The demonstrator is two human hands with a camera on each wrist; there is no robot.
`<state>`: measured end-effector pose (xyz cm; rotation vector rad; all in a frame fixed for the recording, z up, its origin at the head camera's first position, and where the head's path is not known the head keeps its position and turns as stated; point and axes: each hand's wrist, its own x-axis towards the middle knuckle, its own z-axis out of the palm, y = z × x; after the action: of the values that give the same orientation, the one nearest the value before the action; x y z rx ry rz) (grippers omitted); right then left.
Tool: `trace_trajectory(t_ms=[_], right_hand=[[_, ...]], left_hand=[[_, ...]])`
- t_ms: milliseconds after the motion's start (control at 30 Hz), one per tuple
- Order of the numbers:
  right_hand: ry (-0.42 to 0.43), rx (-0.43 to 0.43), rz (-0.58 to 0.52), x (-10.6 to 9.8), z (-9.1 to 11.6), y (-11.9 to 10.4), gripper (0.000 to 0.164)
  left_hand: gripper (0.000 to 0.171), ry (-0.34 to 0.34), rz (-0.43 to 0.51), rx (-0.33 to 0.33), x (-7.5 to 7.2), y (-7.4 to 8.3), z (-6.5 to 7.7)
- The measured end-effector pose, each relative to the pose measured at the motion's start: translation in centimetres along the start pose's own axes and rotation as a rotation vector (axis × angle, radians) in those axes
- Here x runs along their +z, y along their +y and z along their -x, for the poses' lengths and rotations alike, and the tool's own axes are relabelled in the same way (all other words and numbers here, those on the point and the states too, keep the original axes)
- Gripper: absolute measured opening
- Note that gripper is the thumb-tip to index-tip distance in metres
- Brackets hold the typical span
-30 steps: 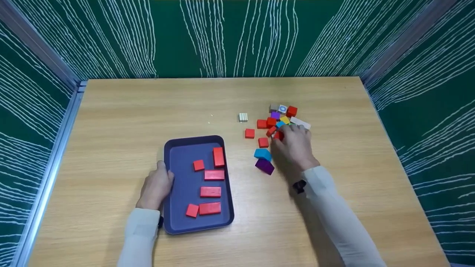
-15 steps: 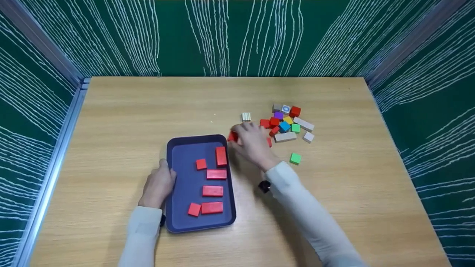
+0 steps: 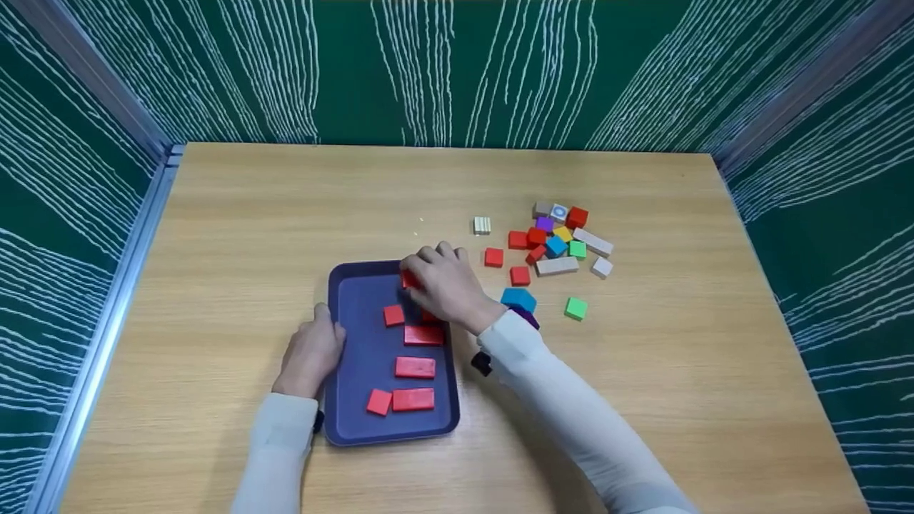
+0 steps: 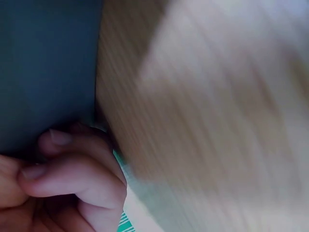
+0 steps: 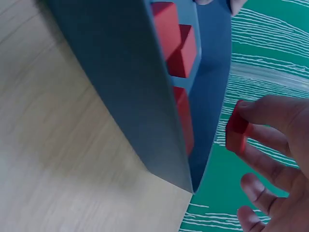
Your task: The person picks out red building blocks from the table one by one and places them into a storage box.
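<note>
My right hand (image 3: 451,288) is over the far right corner of the blue tray (image 3: 357,350). It pinches a small red block (image 5: 236,131) between thumb and fingers, above the tray rim in the right wrist view. My left hand (image 3: 311,355) grips the tray's left side, its thumb at the rim; the left wrist view shows curled fingers (image 4: 72,176) close against the tray wall. Several red blocks lie in the tray, among them a long red block (image 3: 415,368) and a small red cube (image 3: 393,315). The right hand partly covers another red block.
Right of the tray lies a loose group of blocks, with a red cube (image 3: 493,258), a grey bar (image 3: 557,266), a blue block (image 3: 518,298) and a green cube (image 3: 575,308). A striped cube (image 3: 482,225) sits apart. Patterned green walls border the wooden table (image 3: 300,193).
My right hand took a red block from the loose group and moved left with it to the tray's far right corner. My left hand keeps its grip on the tray.
</note>
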<state>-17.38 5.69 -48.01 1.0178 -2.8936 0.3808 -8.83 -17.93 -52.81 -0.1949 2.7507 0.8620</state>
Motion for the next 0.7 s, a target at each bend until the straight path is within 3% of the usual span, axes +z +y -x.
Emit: trace_trajectory(t_ms=[367,700], right_hand=[[-0.076,-0.033,0.029,2.3,-0.1,-0.2,0.030],[-0.117,-0.030,0.088,3.4,-0.3,-0.5,0.027]], left_hand=[[0.031,0.009,-0.001,0.005,0.1,0.1,0.0],[0.023,0.035,-0.019,0.034,0.0,-0.1,0.0]])
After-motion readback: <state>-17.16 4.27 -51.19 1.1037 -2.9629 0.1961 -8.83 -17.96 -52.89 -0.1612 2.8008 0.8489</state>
